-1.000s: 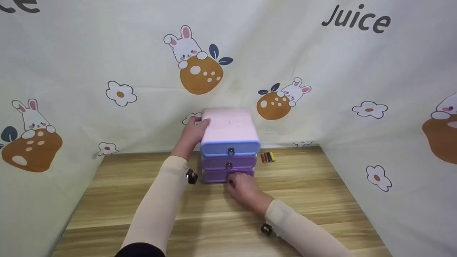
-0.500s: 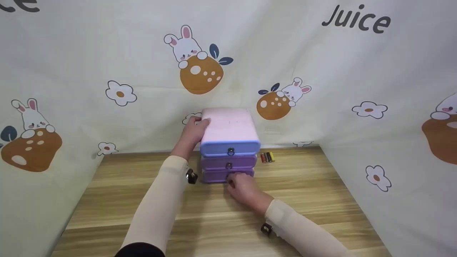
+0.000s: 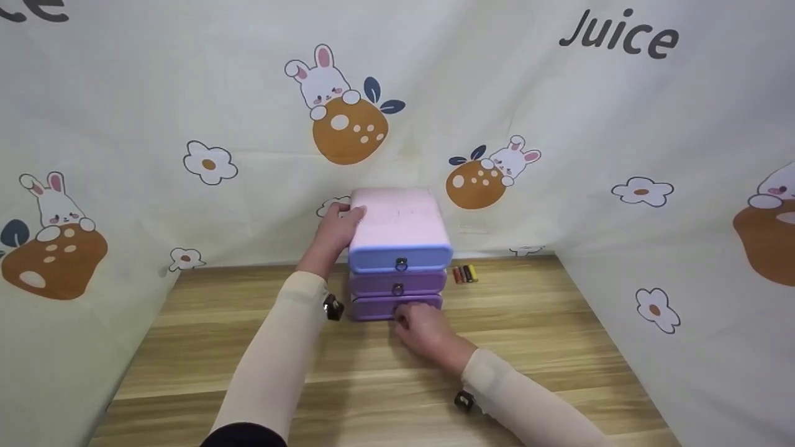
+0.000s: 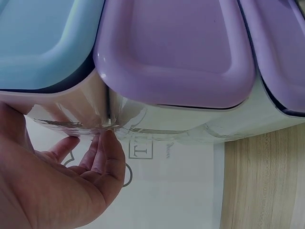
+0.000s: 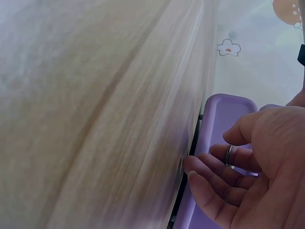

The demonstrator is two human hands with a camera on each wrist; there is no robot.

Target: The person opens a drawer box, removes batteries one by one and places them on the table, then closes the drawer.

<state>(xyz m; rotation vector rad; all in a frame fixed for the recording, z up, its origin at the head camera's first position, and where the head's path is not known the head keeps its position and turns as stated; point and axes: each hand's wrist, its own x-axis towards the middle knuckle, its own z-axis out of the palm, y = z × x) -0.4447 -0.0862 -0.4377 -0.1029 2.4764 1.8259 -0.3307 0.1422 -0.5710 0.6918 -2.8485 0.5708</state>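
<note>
Drawer unit (image 3: 404, 220) stands near the worktop's (image 3: 534, 335) back edge. Left hand (image 3: 337, 231) touches its side, fingers (image 4: 114, 164) relaxed; right hand's (image 3: 430, 330) fingers grip the bottom ring pull (image 5: 229, 155).

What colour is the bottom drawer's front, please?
The bottom drawer's front is purple; the right wrist view shows it best.

From the head view, the right hand (image 3: 426, 328) covered part of the lowest drawer (image 3: 372, 308); markings on the batteries (image 3: 464, 274) were unreadably small.

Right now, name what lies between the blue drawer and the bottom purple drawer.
The middle purple drawer lies between the blue drawer and the bottom purple drawer, in the head and left wrist views.
</note>
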